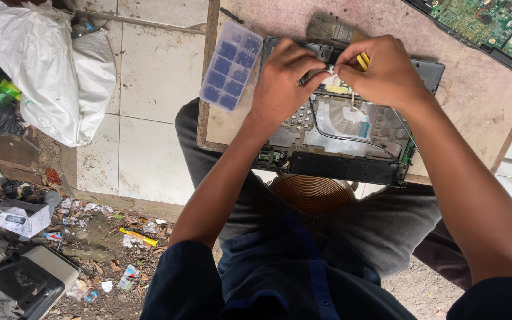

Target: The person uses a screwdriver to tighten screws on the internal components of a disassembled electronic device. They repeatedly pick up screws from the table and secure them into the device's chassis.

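Two hands meet over an opened dark grey laptop base lying on a worn pinkish stone worktop. Left of that laptop base, a translucent blue plastic compartment tray rests near the worktop's edge. The left hand presses down on the base's upper edge, fingers curled and pinching a small part I cannot make out. Touching it, the right hand closes around a yellow-handled tool above the base's silver metal plate. Behind the base lies a bristle brush; far to its right, a green circuit board.
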